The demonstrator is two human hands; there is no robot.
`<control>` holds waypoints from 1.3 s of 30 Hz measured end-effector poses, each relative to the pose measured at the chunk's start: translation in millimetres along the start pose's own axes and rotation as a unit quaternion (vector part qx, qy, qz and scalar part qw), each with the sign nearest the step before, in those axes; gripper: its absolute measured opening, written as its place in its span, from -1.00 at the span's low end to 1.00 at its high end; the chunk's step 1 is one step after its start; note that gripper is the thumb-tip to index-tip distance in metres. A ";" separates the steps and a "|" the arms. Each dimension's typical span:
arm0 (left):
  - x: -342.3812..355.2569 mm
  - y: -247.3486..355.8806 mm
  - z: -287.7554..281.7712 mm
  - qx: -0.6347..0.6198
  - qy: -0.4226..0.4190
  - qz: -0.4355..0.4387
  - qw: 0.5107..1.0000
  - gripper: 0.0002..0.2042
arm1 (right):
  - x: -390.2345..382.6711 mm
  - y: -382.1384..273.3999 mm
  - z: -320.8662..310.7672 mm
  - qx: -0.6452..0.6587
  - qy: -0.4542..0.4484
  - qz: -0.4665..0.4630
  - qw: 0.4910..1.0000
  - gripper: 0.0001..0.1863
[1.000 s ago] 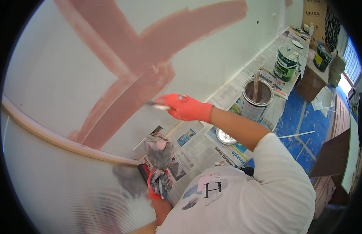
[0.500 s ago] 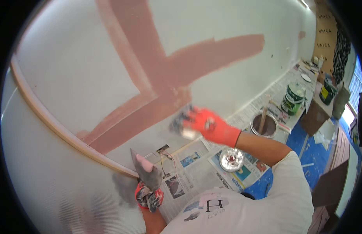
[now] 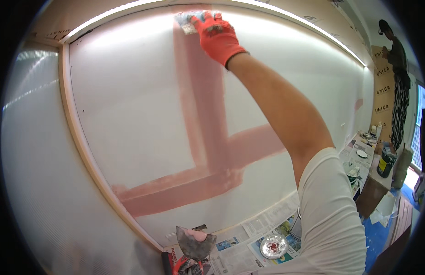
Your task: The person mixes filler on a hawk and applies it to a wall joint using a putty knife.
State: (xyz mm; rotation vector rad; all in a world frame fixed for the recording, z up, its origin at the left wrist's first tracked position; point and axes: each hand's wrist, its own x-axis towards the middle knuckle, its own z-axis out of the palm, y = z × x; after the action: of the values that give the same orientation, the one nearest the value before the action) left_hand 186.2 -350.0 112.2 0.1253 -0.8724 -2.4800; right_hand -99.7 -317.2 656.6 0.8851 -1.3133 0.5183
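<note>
High on the white wall panel (image 3: pixel 130 101), my right hand (image 3: pixel 218 39) in a red glove is closed on a flat metal scraper blade (image 3: pixel 187 24). The blade meets the top of a broad vertical pink filler band (image 3: pixel 205 91). Low down, my gloved left hand (image 3: pixel 188 266) grips a wide putty knife (image 3: pixel 194 247), its blade turned up and bearing a lump of pink filler (image 3: pixel 197 235). Most of that hand is cut off by the lower edge. Another pink band (image 3: pixel 176 195) crosses the wall below.
Newspaper (image 3: pixel 249 229) covers the ledge under the wall, where a round silver tin lid (image 3: pixel 274 246) lies. Wooden trim (image 3: pixel 75 137) borders the panel on the left, with a light strip (image 3: pixel 295 13) above. Farther right are a dark bucket (image 3: pixel 385 160) and a standing person (image 3: pixel 398 59).
My right hand has swung up from low near the ledge to the wall's top, carrying the scraper. The view has tilted upward, and my left hand now sits lower in it.
</note>
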 end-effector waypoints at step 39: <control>-126.8 8.1 -46.6 0.048 0.074 -0.156 0.984 -0.79 | -455.6 -144.7 -69.4 0.078 -0.456 0.027 0.886 -0.39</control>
State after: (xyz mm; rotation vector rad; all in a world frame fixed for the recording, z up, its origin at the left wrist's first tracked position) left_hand 311.3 -319.5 70.4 0.5101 -0.9697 -2.6698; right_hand -44.0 -278.7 178.4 1.3059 -2.1744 0.2339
